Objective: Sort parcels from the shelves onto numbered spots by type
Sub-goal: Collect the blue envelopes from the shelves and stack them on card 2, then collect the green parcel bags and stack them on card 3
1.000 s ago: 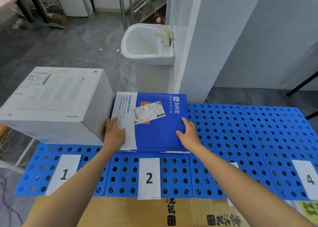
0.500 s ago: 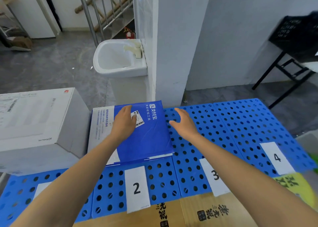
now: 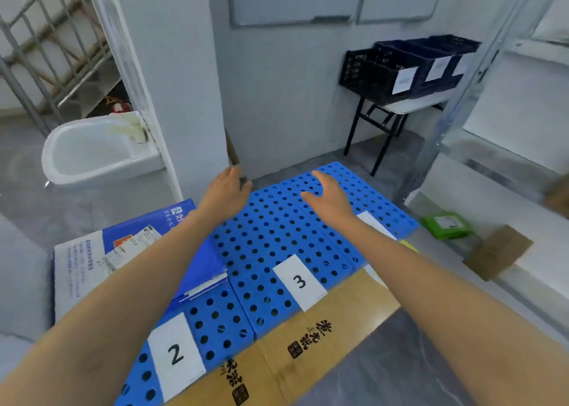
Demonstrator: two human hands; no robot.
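My left hand point(image 3: 226, 191) has come off the flat blue-and-white paper parcel point(image 3: 123, 251) (it lay on it half a second ago). It and my right hand point(image 3: 329, 202) now hang with fingers loose, holding nothing, above the blue perforated plastic panels point(image 3: 277, 236). The parcel lies flat behind the white card marked 2 point(image 3: 175, 355), its right edge near the panel seam. Behind the white card marked 3 point(image 3: 299, 281) the holes show through to the far edge.
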